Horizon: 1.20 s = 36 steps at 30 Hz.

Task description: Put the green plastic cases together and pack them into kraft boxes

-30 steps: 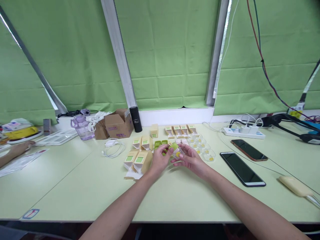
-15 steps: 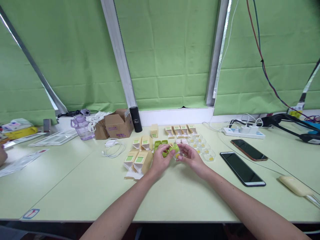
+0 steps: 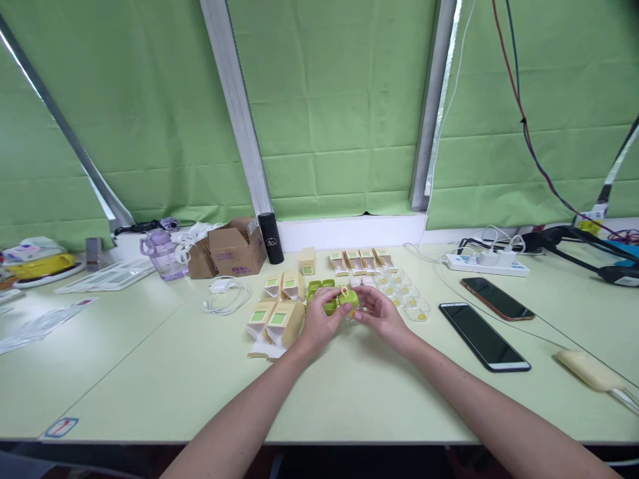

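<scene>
My left hand [image 3: 319, 324] and my right hand [image 3: 383, 317] meet over the middle of the pale green table [image 3: 150, 379]. Both pinch a small green cap [image 3: 348, 298] that sits on a little clear container, fingers curled round it. More green caps [image 3: 319, 287] lie just behind my left hand. Small tan cartons with green labels [image 3: 277, 318] lie to the left of it. Clear cups with yellow pieces [image 3: 409, 299] stand to the right of my right hand.
Two phones [image 3: 483, 336] lie flat at the right, with a power strip [image 3: 486, 264] and cables behind. A brown cardboard box [image 3: 237, 247], a black cylinder [image 3: 270, 237] and a purple jug [image 3: 162, 253] stand at the back left. A white cable [image 3: 227, 296] lies coiled.
My hands have come closer together and the green cap now sits down over the clear container. Another person's hand at the far left edge has gone out of view.
</scene>
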Motion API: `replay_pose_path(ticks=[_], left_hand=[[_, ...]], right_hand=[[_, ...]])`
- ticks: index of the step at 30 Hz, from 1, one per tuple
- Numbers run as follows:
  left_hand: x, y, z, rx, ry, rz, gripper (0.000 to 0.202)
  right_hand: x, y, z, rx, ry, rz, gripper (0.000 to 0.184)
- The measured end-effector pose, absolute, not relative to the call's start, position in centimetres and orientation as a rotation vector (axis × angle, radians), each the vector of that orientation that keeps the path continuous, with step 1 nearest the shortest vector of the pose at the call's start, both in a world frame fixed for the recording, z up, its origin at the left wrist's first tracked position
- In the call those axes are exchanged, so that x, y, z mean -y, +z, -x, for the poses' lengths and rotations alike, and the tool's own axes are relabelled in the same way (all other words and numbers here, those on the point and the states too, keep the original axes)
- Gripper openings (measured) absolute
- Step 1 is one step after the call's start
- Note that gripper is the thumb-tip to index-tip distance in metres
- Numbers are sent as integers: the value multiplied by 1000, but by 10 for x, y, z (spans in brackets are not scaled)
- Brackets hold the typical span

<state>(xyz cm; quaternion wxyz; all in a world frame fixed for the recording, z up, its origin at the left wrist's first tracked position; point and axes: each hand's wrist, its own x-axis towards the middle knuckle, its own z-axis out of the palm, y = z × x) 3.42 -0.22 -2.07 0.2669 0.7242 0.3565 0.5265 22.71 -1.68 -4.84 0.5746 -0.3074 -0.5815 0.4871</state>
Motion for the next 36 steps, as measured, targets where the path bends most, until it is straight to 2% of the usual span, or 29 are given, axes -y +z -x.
replay_pose_path(ticks=[19,29,36], left_hand=[[4,-23,-34,-937,1378,-1981,46],[8,-22,-35,-929,1391,-2052,52],[7,-20,-35,-953,1405,-2098,46]], right_hand=[[23,-39,-226,1313,1146,624,59],[25,-35,-225,1304,1170,596,47],[21,-35,-228,1258,1204,602,47]])
